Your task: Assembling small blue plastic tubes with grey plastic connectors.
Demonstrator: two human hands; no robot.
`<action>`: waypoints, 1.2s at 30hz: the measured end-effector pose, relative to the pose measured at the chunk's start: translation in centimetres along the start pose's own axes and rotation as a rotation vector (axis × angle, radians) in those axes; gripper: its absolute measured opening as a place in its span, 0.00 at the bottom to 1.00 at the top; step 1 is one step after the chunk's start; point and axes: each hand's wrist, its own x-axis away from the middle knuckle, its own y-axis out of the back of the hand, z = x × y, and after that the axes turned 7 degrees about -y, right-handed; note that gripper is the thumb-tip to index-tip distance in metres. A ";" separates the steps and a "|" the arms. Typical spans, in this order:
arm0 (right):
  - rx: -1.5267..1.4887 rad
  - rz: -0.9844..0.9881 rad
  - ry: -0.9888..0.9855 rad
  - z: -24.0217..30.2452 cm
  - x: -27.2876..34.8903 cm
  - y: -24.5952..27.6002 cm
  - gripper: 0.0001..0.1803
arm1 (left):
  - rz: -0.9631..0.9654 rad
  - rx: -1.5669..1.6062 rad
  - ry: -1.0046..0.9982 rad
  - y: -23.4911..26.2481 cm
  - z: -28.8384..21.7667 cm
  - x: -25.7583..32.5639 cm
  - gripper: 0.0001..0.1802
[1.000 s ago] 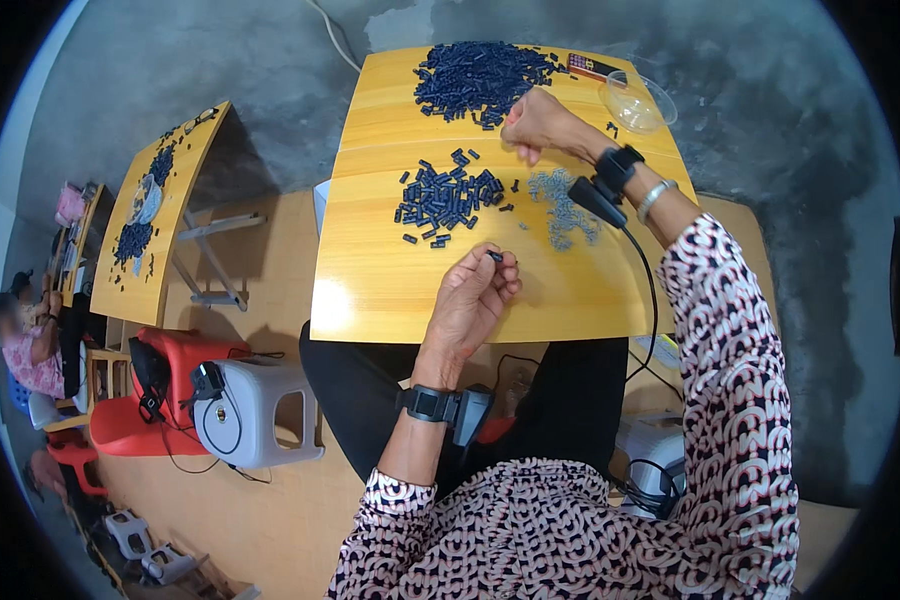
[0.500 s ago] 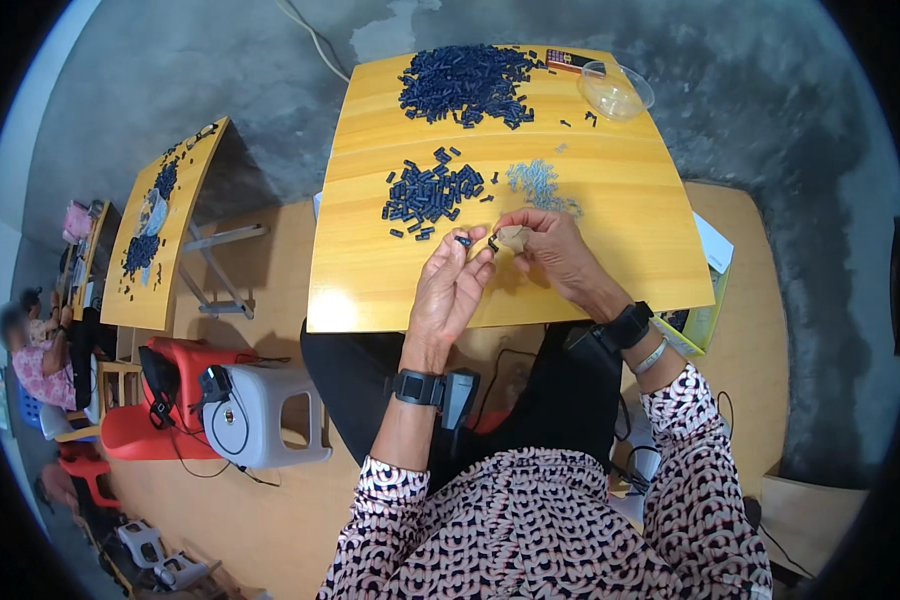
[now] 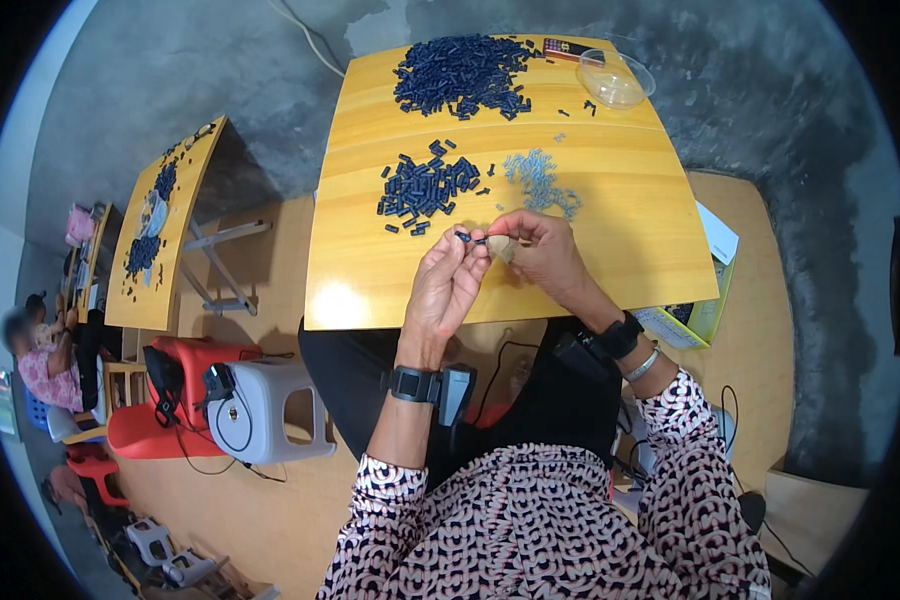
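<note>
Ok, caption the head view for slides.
Left hand holds a small dark part beside the right hand, above a yellow table.

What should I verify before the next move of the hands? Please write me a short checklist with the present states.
1. Left hand pinches a small dark piece: ok.
2. Right hand is close beside the left one: ok.
3. That piece is joined to another part: cannot tell, too small and partly covered.
4. Small grey pieces lie in plain view beyond the right hand: ok.
5. All dark parts are gathered in heaps: not ok, a few loose ones lie near the clear plastic bowl.
</note>
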 end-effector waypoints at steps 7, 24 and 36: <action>0.092 -0.032 0.319 -1.1 -0.5 0.2 0.09 | 0.012 -0.016 -0.001 0.0 0.0 0.1 0.06; 0.393 -0.106 0.519 -0.3 0.4 0.2 0.11 | 0.012 -0.092 0.038 -0.1 -0.1 0.1 0.07; -0.170 -0.005 0.141 -2.3 0.8 -0.5 0.08 | -0.018 -0.151 0.003 -0.4 0.1 0.0 0.08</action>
